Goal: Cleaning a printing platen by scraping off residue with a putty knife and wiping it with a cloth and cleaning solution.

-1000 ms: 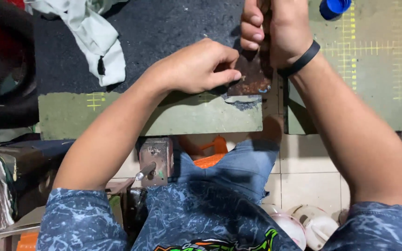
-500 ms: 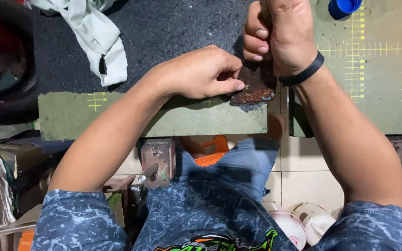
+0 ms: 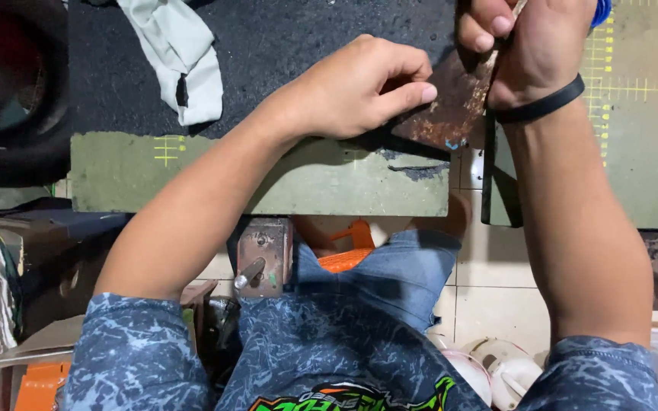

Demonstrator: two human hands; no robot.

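My left hand (image 3: 359,87) pinches the upper left edge of a rusty, dark flat piece (image 3: 451,106) that lies at the edge of a black mat (image 3: 291,46) and a green cutting mat (image 3: 306,179). My right hand (image 3: 535,46), with a black band at the wrist, is closed around a thin tool handle (image 3: 513,11) and presses down on the same piece from the right. What the tool's tip does is hidden under the fingers.
A pale cloth (image 3: 184,61) lies on the black mat at upper left. A second green mat (image 3: 634,114) sits to the right, with a blue cap (image 3: 602,9) at its top. A dark tyre (image 3: 9,99) is at the left. Metal brackets (image 3: 264,255) sit below the table edge.
The view has shifted so both hands and the rusty piece sit higher in the frame. My right hand has risen toward the top edge while still pressing on the piece.
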